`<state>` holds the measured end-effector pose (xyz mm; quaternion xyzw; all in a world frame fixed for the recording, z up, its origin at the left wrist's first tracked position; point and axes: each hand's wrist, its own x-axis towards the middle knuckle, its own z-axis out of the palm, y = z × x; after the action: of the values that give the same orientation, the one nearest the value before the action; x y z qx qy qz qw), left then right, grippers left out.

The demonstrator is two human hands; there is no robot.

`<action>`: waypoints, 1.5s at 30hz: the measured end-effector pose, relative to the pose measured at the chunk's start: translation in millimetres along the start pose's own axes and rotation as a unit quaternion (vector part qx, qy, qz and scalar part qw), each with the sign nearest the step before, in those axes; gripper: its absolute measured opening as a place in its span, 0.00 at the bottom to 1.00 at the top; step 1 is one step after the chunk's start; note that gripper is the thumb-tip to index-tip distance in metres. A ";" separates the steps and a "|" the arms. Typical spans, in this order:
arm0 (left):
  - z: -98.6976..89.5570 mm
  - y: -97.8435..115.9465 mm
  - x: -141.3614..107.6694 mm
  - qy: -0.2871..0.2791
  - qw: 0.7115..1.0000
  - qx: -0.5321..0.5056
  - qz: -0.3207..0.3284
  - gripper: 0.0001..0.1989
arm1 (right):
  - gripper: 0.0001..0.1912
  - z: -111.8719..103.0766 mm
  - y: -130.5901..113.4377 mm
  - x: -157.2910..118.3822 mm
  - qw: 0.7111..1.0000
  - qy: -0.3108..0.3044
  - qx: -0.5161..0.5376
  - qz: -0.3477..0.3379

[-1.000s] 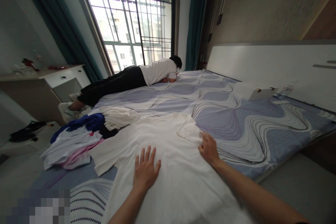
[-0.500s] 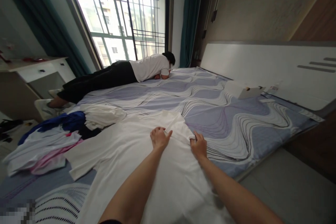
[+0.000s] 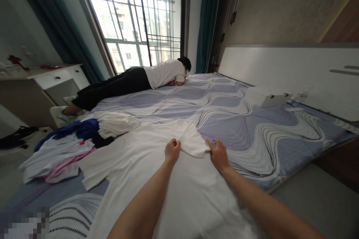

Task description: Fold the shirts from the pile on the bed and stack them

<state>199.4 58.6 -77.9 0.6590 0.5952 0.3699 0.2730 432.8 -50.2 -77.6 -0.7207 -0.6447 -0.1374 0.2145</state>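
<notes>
A white T-shirt [image 3: 140, 157] lies spread over the bed, with one sleeve stretched out to the left. Its other sleeve [image 3: 195, 143] is folded inward across the body of the shirt. My left hand [image 3: 172, 150] is closed in a pinch on the fabric at the inner end of this folded sleeve. At the sleeve's outer hem, my right hand [image 3: 219, 154] pinches the cloth edge between thumb and fingers; the thumb is mostly hidden. The lower part of the shirt runs beneath my forearms.
A pile of clothes [image 3: 67, 145], white, blue and pink, sits at the left. Across the far side of the bed [image 3: 224, 119] lies a person [image 3: 165, 74] in a white top. A white box [image 3: 266, 97] stands near the headboard [image 3: 280, 67]. A cabinet [image 3: 61, 82] is by the window.
My left hand has closed from spread fingers into a pinch on the shirt. The right hand has shifted slightly right, and the folded sleeve now lies flatter. The view has turned a little left.
</notes>
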 end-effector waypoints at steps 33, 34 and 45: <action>12.8 17.3 -19.5 0.026 0.949 0.312 0.044 0.27 | 0.34 55.0 -78.2 82.9 0.977 -0.205 0.058 0.019; 13.7 16.7 -19.4 0.015 0.947 0.319 0.037 0.28 | 0.35 65.0 -84.1 92.2 0.976 -0.209 0.048 0.036; -27.1 -18.0 -28.1 -0.044 0.944 0.326 0.035 0.31 | 0.36 114.4 -91.1 171.9 0.973 -0.206 0.036 0.096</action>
<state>166.4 31.3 -81.3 0.7482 0.6471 0.1354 0.0565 356.4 162.1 -83.5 -0.7839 -0.6074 0.0588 0.1146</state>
